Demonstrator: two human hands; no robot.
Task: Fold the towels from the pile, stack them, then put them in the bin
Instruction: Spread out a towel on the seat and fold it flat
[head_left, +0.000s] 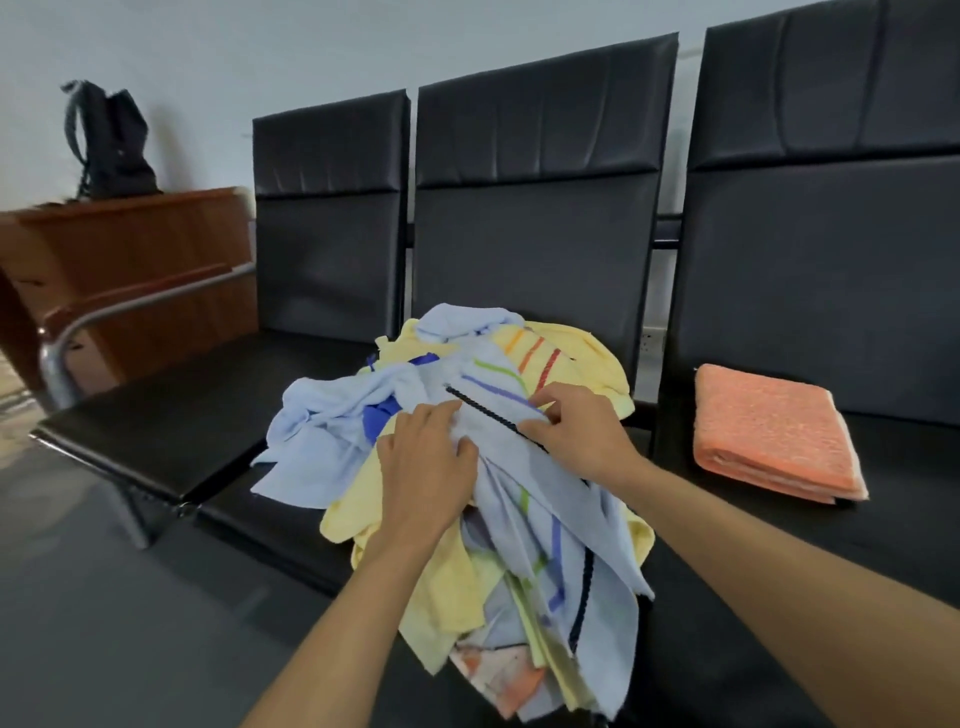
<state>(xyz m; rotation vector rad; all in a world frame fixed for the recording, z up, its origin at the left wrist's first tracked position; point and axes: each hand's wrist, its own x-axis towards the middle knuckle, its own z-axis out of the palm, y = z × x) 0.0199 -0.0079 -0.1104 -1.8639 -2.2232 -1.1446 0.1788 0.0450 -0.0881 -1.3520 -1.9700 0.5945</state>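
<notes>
While the pile (358, 509) of loose towels lies heaped on the middle black seat (270, 530), the left hand (426, 457) sits on top of it, fingers curled into the pale blue striped towel (550, 499). The right hand (576, 431) just beside it pinches the same cloth between thumb and fingertips at its dark braided band. Judged soft, light and limp, this towel will likely sag and drag its tangled neighbours, so a hold on two corners of one hemmed edge is advised; a folded orange towel (774, 431) lies on the seat to the right, and no bin is in view.

Towel pile (467, 467) on middle seat (291, 519); folded towel (774, 431) right.
</notes>
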